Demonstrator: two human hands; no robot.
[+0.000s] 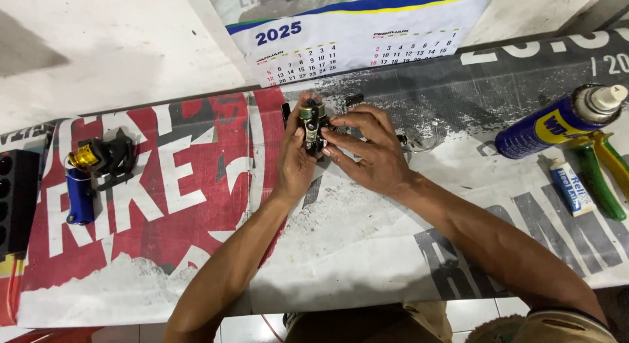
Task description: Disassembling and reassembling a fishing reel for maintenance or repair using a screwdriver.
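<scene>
Gripping a small black-and-gold reel body (313,125) at twelve o'clock on the printed banner (367,238), the left hand (295,161) is closing around it while right hand (367,150) fingertips are pinching its side (probably rigid, compact, greasy-slippery; best held by the frame).

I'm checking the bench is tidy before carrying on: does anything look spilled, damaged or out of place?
Nothing looks spilled or broken. The blue spray can with a white cap lies on its side at the right edge, beside the green-handled pliers. Both hands hold the small black reel body.
</scene>
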